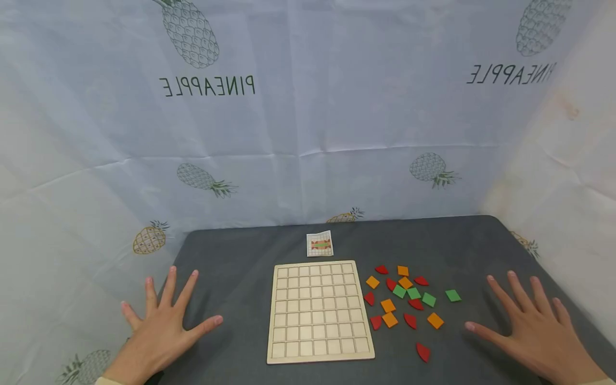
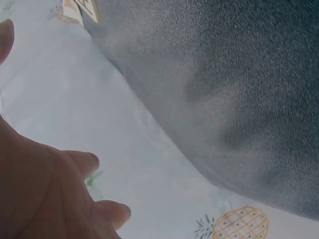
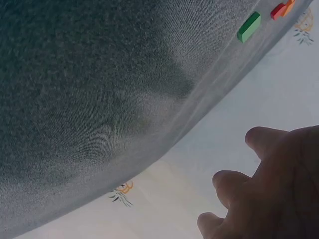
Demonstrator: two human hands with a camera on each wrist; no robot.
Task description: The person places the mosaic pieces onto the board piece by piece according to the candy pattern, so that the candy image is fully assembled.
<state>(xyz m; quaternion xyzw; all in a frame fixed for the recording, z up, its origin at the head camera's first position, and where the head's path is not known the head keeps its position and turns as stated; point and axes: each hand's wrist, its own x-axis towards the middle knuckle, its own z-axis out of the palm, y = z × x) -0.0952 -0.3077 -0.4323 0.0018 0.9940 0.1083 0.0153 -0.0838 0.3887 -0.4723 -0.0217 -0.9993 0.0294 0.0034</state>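
My left hand (image 1: 161,329) is spread palm down at the left side of the dark table, holding nothing. On the right, my right hand (image 1: 536,331) is likewise spread, with nothing in it. Between them lies a square wooden grid board (image 1: 320,313) whose cells hold no pieces. Beside its right edge are scattered several red quarter-round pieces (image 1: 423,352), orange squares (image 1: 435,321) and green diamonds (image 1: 453,295). The right hand is nearest to the green diamond, which shows as a green block (image 3: 249,27) in the right wrist view. Neither hand touches the board or the pieces.
A small pattern card (image 1: 320,244) with a red, orange and green design lies behind the board. The dark tabletop (image 1: 231,256) ends at a pale curtain (image 1: 298,117) printed with pineapples, which also hangs at both sides.
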